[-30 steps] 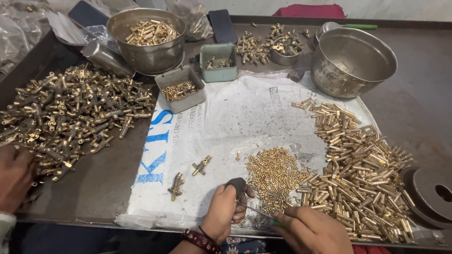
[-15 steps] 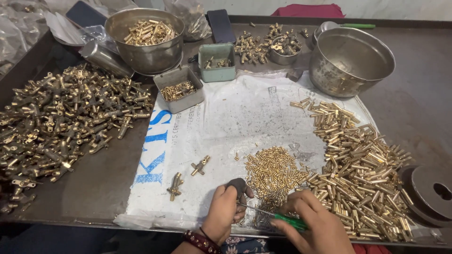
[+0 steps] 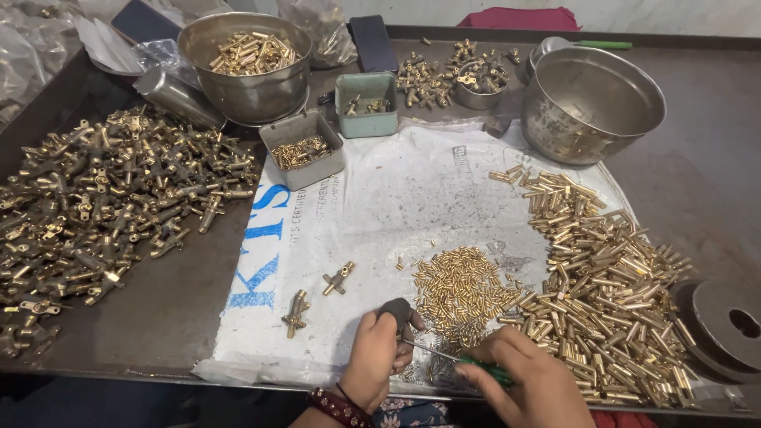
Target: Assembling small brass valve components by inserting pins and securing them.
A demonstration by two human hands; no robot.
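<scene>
Left hand (image 3: pixel 379 357) at 6 o'clock, fingers closed around a small dark part (image 3: pixel 396 309). Right hand (image 3: pixel 527 380) just right of it, fingers gripping a green-handled screwdriver (image 3: pixel 456 358); its shaft points left, tip at the left hand. Can't tell what the tip touches.

Both hands sit over a white sheet (image 3: pixel 412 198) on the desk (image 3: pixel 713 182). Just beyond the hands: heap of tiny brass pins (image 3: pixel 460 285). At 4 o'clock: big spread of brass tubes (image 3: pixel 610 269), touching the pin heap's right edge. At 7 o'clock, on the sheet: two brass fittings (image 3: pixel 317 297), apart from each other.

At 9 o'clock: large pile of brass fittings (image 3: pixel 103 206) on bare desk. At 3 o'clock, desk edge: dark disc with a slot (image 3: pixel 725 321).

Farther, toward 12: grey tray (image 3: pixel 303 148) and green tray (image 3: pixel 366 103), both holding brass bits. At 11: steel bowl (image 3: pixel 246 63) full of brass parts. At 1: steel bowl (image 3: pixel 594 99), no brass visible inside. Between them, loose fittings around a small cup (image 3: pixel 476 83).
</scene>
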